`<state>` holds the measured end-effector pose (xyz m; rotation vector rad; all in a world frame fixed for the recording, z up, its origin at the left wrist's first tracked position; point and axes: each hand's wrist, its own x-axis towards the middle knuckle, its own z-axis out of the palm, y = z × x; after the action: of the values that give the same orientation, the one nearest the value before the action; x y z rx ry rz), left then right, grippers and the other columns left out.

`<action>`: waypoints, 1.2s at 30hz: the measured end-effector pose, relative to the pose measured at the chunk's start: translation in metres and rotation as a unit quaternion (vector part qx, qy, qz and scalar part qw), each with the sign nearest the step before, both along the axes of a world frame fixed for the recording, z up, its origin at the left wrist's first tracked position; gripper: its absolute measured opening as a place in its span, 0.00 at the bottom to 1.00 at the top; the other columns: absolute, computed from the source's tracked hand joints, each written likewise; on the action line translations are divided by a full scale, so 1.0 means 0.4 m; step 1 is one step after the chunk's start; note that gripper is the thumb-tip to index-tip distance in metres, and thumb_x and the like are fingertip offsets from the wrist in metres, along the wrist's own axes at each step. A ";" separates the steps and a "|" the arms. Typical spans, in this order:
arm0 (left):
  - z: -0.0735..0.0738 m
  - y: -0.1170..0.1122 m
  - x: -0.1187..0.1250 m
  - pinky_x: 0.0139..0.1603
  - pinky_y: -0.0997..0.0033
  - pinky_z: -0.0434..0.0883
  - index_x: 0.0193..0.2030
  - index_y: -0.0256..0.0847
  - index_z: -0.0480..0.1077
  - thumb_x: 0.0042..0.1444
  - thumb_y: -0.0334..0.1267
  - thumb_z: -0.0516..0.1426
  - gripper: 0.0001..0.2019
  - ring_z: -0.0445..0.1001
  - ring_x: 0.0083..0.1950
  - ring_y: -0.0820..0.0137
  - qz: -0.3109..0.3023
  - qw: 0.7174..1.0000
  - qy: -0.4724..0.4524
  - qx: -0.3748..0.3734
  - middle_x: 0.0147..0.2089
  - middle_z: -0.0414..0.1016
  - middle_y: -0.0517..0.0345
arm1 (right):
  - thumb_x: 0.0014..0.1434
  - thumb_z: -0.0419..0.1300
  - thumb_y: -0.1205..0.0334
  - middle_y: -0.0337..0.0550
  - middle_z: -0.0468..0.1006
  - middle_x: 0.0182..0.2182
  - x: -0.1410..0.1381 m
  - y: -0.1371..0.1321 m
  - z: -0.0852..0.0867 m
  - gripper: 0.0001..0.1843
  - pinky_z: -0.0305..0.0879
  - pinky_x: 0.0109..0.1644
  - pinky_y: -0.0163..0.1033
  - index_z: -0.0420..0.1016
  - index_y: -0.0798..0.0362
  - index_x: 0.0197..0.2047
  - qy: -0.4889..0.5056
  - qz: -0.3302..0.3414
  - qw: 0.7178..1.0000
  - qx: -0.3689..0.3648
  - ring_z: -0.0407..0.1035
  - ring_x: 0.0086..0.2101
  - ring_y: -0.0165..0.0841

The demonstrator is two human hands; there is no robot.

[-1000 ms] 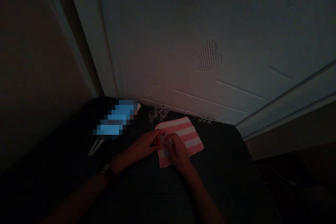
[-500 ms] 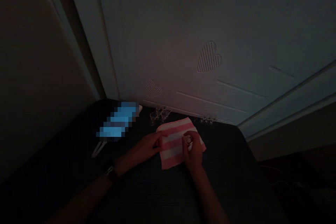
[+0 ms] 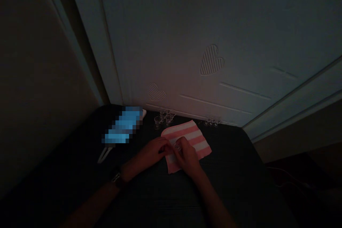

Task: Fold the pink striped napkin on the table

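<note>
My right hand (image 3: 187, 156) is closed around a small clear glass (image 3: 177, 146), its round rim showing between thumb and fingers. It is over a pink-and-white striped cloth (image 3: 199, 137) spread on the dark tabletop. My left hand (image 3: 157, 148) is at the cloth's left edge, fingers curled and seemingly pinching the cloth near the glass; dim light blurs its fingertips. Behind the cloth to the left stands a group of small clear glasses (image 3: 158, 119). A second group of small clear glass pieces (image 3: 212, 121) sits to the right.
A phone (image 3: 123, 124) with a bright, pixelated screen lies to the left, with a pale loop strap (image 3: 105, 154). A white panel (image 3: 173, 60) with raised hearts rises along the table's back edge. Beyond the right edge, a thin cable (image 3: 288, 172) lies lower down.
My right hand has moved left across the cloth with the glass, close to my left hand. More of the cloth's right side shows. The view has shifted slightly.
</note>
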<state>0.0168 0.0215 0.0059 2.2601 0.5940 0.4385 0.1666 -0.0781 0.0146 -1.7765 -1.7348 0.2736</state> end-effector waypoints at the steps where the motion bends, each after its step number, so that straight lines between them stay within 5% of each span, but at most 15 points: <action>1: -0.001 0.000 0.000 0.39 0.71 0.64 0.34 0.40 0.68 0.53 0.36 0.53 0.05 0.67 0.38 0.69 -0.002 1.000 -0.001 0.001 0.35 0.69 0.58 | 0.57 0.50 0.64 0.40 0.66 0.32 0.000 0.001 0.000 0.04 0.58 0.32 0.34 0.60 0.52 0.38 -0.004 -0.004 1.000 0.003 0.63 0.31 0.31; 6: -0.001 0.001 -0.001 0.38 0.72 0.63 0.33 0.40 0.68 0.53 0.34 0.52 0.04 0.67 0.38 0.70 -0.007 1.000 0.001 0.007 0.35 0.68 0.58 | 0.57 0.50 0.63 0.42 0.67 0.34 0.021 -0.002 0.004 0.03 0.58 0.33 0.35 0.62 0.52 0.36 -0.015 -0.052 0.998 0.043 0.64 0.33 0.32; 11: 0.007 -0.006 -0.003 0.38 0.72 0.63 0.34 0.40 0.67 0.53 0.33 0.52 0.04 0.67 0.37 0.71 -0.008 1.000 -0.003 0.006 0.36 0.68 0.58 | 0.59 0.48 0.60 0.38 0.67 0.26 0.030 -0.016 0.003 0.05 0.56 0.28 0.33 0.61 0.52 0.35 0.058 -0.147 0.984 0.084 0.63 0.24 0.29; 16: 0.012 -0.011 -0.004 0.39 0.71 0.63 0.33 0.40 0.67 0.54 0.33 0.51 0.04 0.66 0.38 0.70 -0.005 1.000 0.006 0.012 0.35 0.68 0.58 | 0.58 0.49 0.61 0.37 0.68 0.25 -0.003 -0.008 -0.007 0.04 0.54 0.27 0.32 0.62 0.51 0.35 0.029 -0.082 0.996 0.014 0.65 0.24 0.30; 21: 0.018 -0.016 -0.009 0.41 0.71 0.64 0.35 0.41 0.66 0.54 0.32 0.51 0.03 0.66 0.39 0.70 -0.001 1.000 -0.008 0.023 0.38 0.67 0.58 | 0.58 0.48 0.60 0.35 0.67 0.22 0.001 0.002 -0.006 0.05 0.52 0.25 0.31 0.61 0.51 0.36 0.033 -0.096 0.995 -0.007 0.65 0.22 0.30; 26: 0.020 -0.020 -0.009 0.43 0.67 0.63 0.34 0.41 0.64 0.54 0.32 0.52 0.02 0.63 0.44 0.67 0.038 0.992 0.010 0.124 0.41 0.65 0.56 | 0.58 0.50 0.58 0.37 0.71 0.24 0.017 0.009 -0.012 0.06 0.54 0.26 0.31 0.62 0.51 0.37 0.044 -0.087 0.995 -0.008 0.67 0.24 0.30; 36: 0.024 -0.013 -0.009 0.43 0.68 0.63 0.33 0.41 0.64 0.56 0.32 0.51 0.03 0.62 0.42 0.68 -0.009 0.985 0.033 0.171 0.38 0.66 0.57 | 0.53 0.51 0.64 0.35 0.66 0.19 0.021 0.006 -0.005 0.01 0.47 0.25 0.31 0.62 0.50 0.30 -0.014 -0.083 0.996 -0.018 0.63 0.21 0.29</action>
<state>0.0133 0.0163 0.0156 2.6126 0.5658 0.4886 0.1749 -0.0759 0.0125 -1.9452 -1.5996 0.2115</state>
